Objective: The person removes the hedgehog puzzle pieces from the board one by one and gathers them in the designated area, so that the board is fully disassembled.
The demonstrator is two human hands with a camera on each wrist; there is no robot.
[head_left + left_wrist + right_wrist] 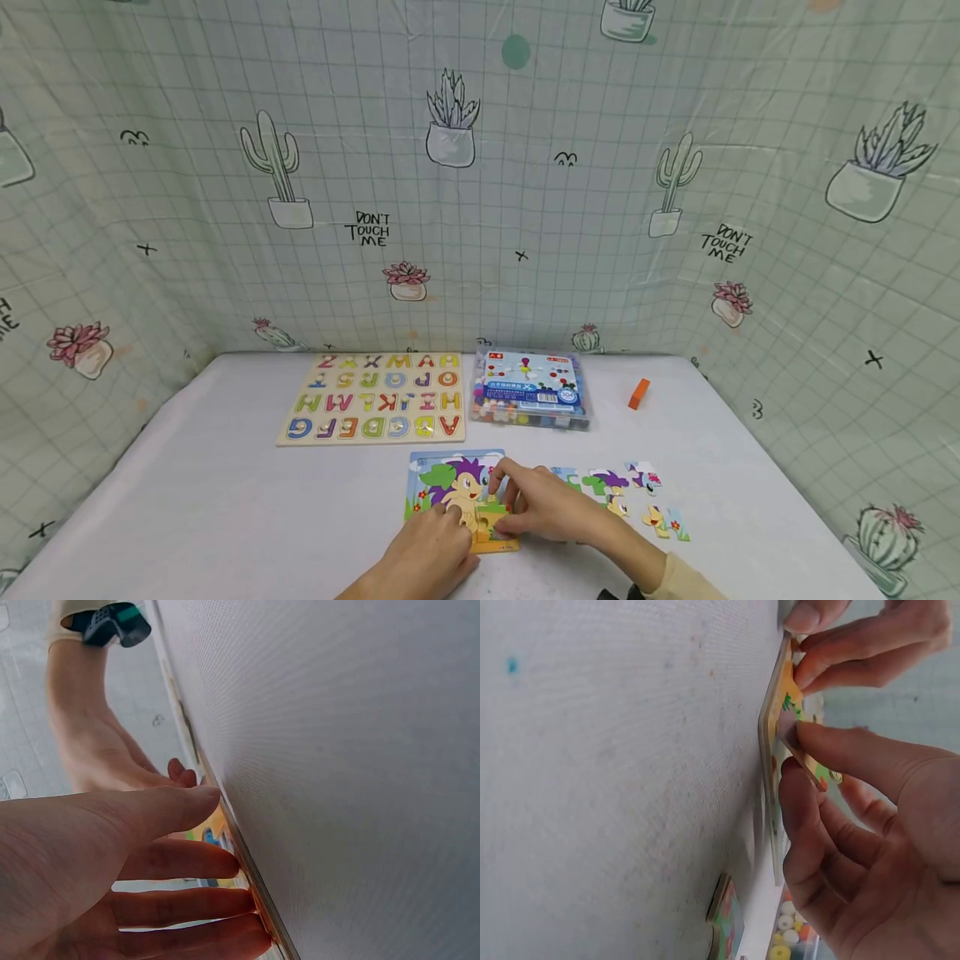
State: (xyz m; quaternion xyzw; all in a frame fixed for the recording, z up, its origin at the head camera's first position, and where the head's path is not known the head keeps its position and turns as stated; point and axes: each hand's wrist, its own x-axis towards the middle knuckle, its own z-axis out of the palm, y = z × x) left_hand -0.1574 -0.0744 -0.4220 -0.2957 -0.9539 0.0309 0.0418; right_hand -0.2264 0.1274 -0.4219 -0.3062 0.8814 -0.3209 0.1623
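A hedgehog jigsaw board [417, 467] lies flat at the table's front, its picture partly hidden by both hands. My right hand [551, 505] is over the board's right side. Between its thumb and fingers it pinches a jigsaw piece [792, 736], held tilted close over the board in the right wrist view. My left hand [431, 552] rests on the board's lower left part. Its fingers [187, 907] extend fairly straight to the board's edge in the left wrist view, thumb apart from them.
Several loose jigsaw pieces [656, 522] are spread right of the board, some behind the right forearm. Behind it lie a wooden alphabet board [282, 440] and a clear plastic box [531, 387] of coloured beads. An orange block [639, 393] sits at the back right.
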